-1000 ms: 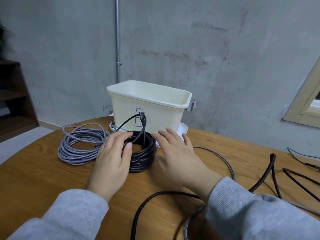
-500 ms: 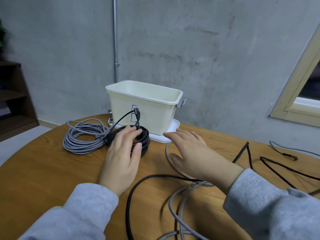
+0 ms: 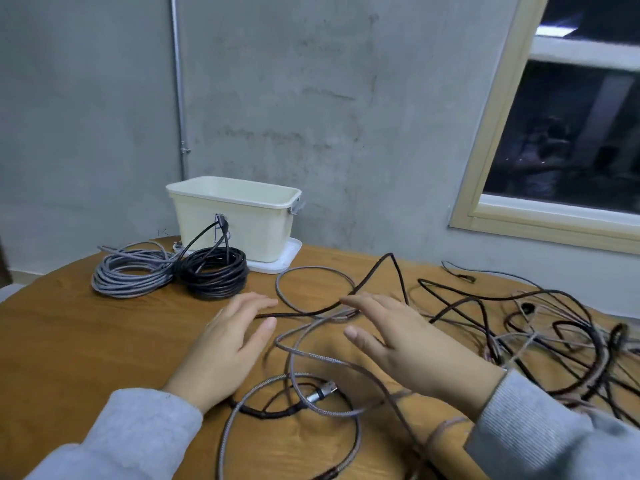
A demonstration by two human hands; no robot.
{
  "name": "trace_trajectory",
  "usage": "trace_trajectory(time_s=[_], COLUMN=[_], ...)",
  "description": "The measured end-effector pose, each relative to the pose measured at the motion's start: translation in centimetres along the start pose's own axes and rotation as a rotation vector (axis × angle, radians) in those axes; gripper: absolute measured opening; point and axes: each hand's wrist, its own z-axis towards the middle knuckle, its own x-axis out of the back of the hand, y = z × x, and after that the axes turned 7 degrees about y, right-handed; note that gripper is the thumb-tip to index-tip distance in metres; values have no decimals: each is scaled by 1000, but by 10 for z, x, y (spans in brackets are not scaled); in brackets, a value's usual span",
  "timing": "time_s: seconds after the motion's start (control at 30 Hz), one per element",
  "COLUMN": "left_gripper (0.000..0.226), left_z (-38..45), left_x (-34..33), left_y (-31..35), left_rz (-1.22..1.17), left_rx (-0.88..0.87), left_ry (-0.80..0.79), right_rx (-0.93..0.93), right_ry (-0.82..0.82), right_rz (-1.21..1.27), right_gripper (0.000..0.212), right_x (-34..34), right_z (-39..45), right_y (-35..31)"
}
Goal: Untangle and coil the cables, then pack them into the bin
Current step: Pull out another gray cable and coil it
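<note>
Bare table (image 3: pixel 69 341) lies open at my near left; loose cables (image 3: pixel 519 334) clutter the right, and two coils (image 3: pixel 169 273) front the bin (image 3: pixel 239 220).

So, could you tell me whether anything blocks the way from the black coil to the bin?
Nothing visible does. The black coil lies directly in front of the bin, whose top is open; the grey coil sits beside it.

Two coiled cables so far: one grey coil (image 3: pixel 133 277), one black coil (image 3: pixel 215 273). One cream bin (image 3: pixel 232 216) on one white lid (image 3: pixel 282 259). Two hands (image 3: pixel 227 344) (image 3: pixel 403 339). One loose cable tangle (image 3: pixel 519 327) (strand count impossible to tell).
</note>
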Motion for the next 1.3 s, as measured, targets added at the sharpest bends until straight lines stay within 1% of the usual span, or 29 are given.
trace_trajectory(time_s=[0.1, 0.23, 0.27, 0.37, 0.4, 0.47, 0.57, 0.67, 0.73, 0.8, 0.83, 0.9, 0.93, 0.97, 1.03, 1.07, 1.1, 1.2, 1.3], left_gripper=[54, 73, 73, 47, 45, 50, 56, 61, 65, 70, 78, 101, 99, 85, 50, 40, 36, 42, 44], left_z=[-14, -29, -34, -43, -45, -46, -48, -55, -59, -62, -63, -66, -68, -70, -73, -74, -75, -73, -69], left_x=[-3, -4, -5, -14, -18, -28, -45, -59, -66, -68, -68, -68, -68, -69, -68, -69, -69, -65, -55], left_y=[18, 45, 54, 79, 87, 100, 120, 133, 133, 133, 132, 133, 133, 135, 138, 138, 137, 136, 133], left_rz=[-10, -46, -49, 26, 81, 173, 213, 260, 312, 333, 335, 344, 360, 367, 339, 315, 303, 271, 182], left_rx=[47, 70, 70, 46, 31, -7, -75, -119, -126, -96, -81, -79, -83, -84, -68, -77, -92, -99, -124], left_ry=[-167, -290, -318, -381, -385, -397, -426, -482, -517, -542, -561, -598, -614, -614, -563, -534, -508, -463, -383], right_rx=[-33, -138, -165, -245, -270, -294, -313, -302, -289, -274, -270, -272, -279, -295, -327, -343, -359, -407, -473], right_ry=[0, -14, -10, 20, 32, 75, 141, 140, 109, 103, 113, 135, 143, 150, 150, 148, 148, 160, 230], right_rz=[8, 15, 24, 58, 52, 27, 14, -11, -4, 5, 9, 11, 3, -12, -38, -49, -58, -64, 23], right_gripper=[50, 53, 53, 54, 55, 57, 57, 57, 50, 38, 32, 26, 25, 24, 24, 24, 24, 21, 16], right_x=[-3, -7, -8, -11, -12, -17, -21, -24, -27, -30, -30, -31, -32, -33, -36, -37, -38, -41, -41], right_z=[-33, -75, -86, -114, -123, -138, -157, -169, -172, -172, -171, -170, -168, -168, -165, -164, -164, -165, -168], right_y=[2, 5, 6, 10, 13, 20, 30, 34, 35, 36, 36, 35, 34, 33, 30, 29, 29, 29, 25])
